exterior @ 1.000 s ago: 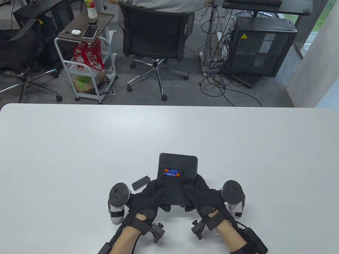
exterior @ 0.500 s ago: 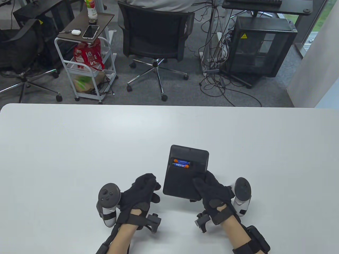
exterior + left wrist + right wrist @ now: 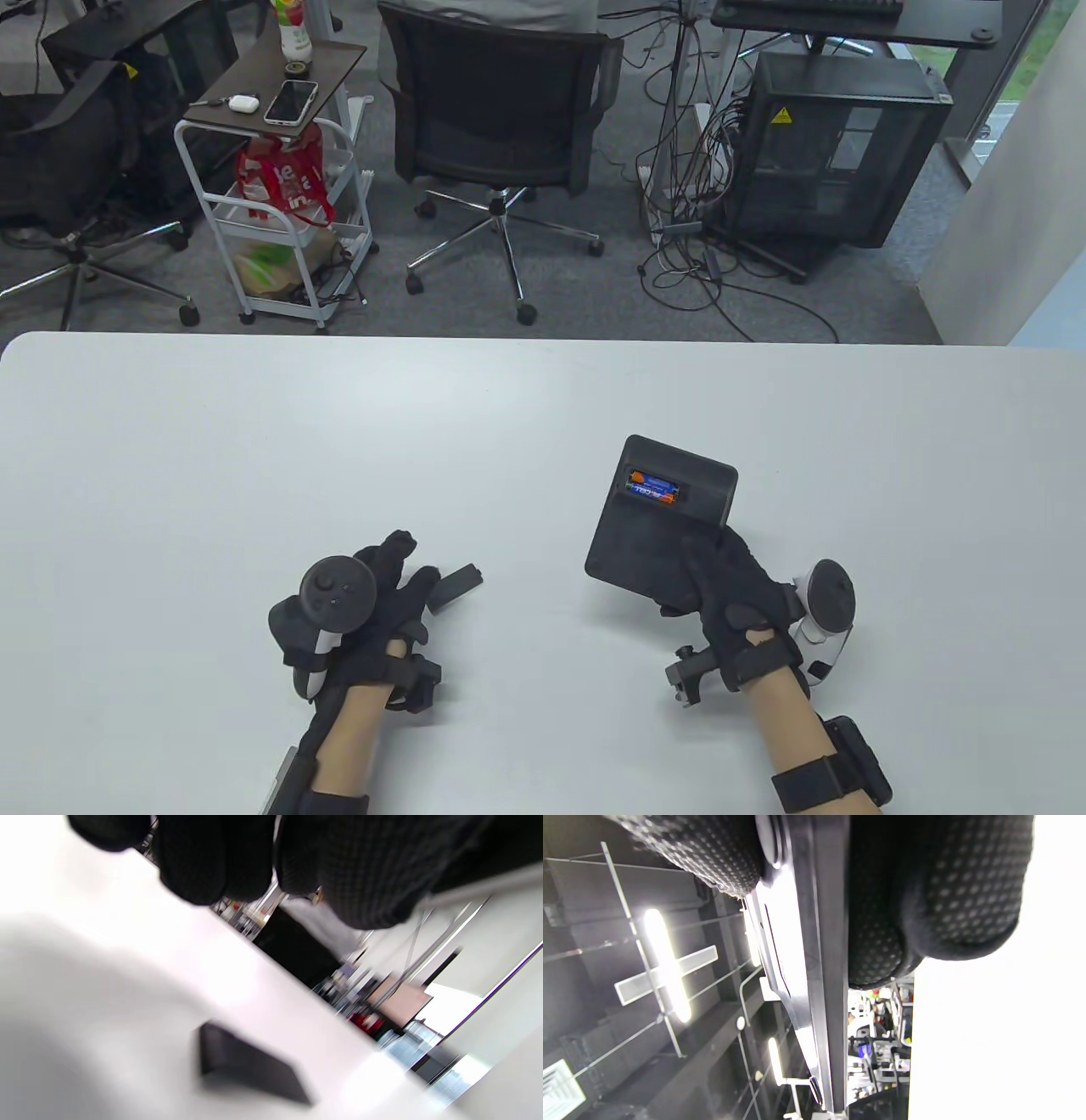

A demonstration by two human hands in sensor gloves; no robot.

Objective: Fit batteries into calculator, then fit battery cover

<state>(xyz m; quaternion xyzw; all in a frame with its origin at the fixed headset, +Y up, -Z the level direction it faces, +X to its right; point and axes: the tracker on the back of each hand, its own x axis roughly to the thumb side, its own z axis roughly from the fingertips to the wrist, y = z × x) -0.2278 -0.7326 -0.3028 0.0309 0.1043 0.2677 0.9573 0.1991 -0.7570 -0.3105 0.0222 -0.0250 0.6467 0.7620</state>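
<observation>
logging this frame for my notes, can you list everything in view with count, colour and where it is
calculator: 1, black, back side up, held off to the right
batteries: 2, orange and blue, in the calculator's open compartment
battery cover: 1, black, flat on the table by the left fingertips
table: 1, white, foreground
office chair: 1, black, behind the table
cart: 1, white, back left, phone and bottle on top
computer tower: 1, black, back right
left hand: black glove, reaching toward the cover, not gripping it
right hand: black glove, grips the calculator's near corner
</observation>
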